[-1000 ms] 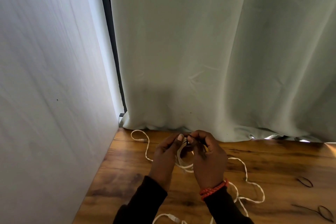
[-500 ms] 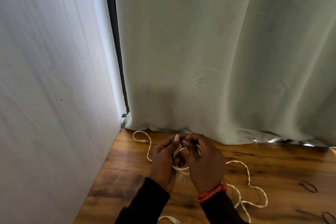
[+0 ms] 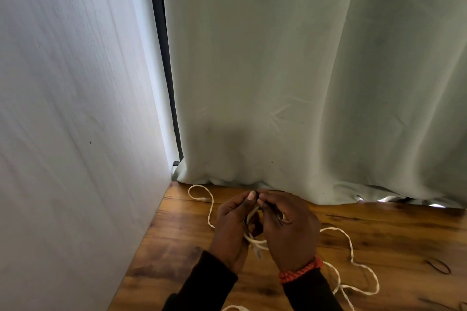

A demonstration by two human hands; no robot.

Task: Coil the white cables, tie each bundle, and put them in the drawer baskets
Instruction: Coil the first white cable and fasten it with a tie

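Nearest me, loose white cable [image 3: 364,270] trails over the wooden surface [image 3: 379,230] to the right of the person's sleeves, and another end pokes in at the bottom edge, so there is plainly more cord not yet gathered up. Off to the right lie dark ties [image 3: 439,265], unused as far as I can see.

Just beyond the sleeves, both hands are raised together over the surface. The left hand [image 3: 231,225] has its fingers curled round a small coil [image 3: 254,237] of white cable, a plug end dangling below it. The right hand [image 3: 290,230], with an orange band at the wrist, pinches at the top of the same coil, where something dark and thin seems to be caught between the fingertips. I judge that to be a tie going on, though it is too small to be sure.

Farther off, one more cable end [image 3: 202,195] loops along by the curtain [image 3: 303,83].

So: one bundle is coiled and apparently at the tying stage. No drawer or basket is in sight, so the stowing is all to come.
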